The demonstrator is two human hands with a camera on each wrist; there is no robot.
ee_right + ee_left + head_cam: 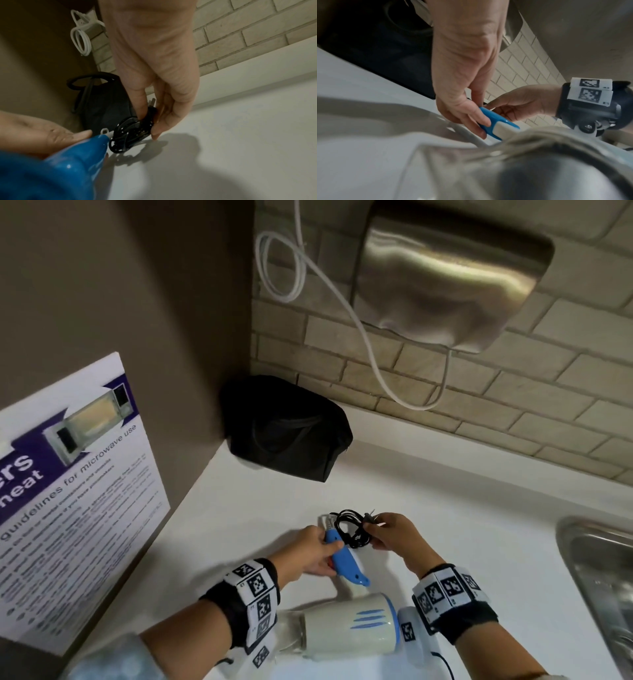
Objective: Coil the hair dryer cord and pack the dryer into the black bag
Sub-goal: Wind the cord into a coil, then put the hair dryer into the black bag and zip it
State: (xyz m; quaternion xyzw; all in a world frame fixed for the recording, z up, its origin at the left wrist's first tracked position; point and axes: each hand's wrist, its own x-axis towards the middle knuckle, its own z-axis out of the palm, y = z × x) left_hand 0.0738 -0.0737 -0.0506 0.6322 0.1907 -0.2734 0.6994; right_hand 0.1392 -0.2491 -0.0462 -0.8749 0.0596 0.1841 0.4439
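Observation:
The white and blue hair dryer (356, 626) lies on the white counter (479, 525), its blue handle (344, 559) pointing away from me. My left hand (313, 553) grips that handle (494, 121). My right hand (390, 530) pinches the black cord (349, 527), wound into a small coil (130, 133) at the handle's far end, with the plug prongs (152, 101) sticking up by the fingers. The black bag (287, 426) stands in the corner behind (101, 108), apart from both hands.
A steel hand dryer (452, 275) hangs on the brick wall with a white cable (284, 268) looped beside it. A microwave poster (72, 494) leans at the left. A steel sink (606, 583) sits at the right edge.

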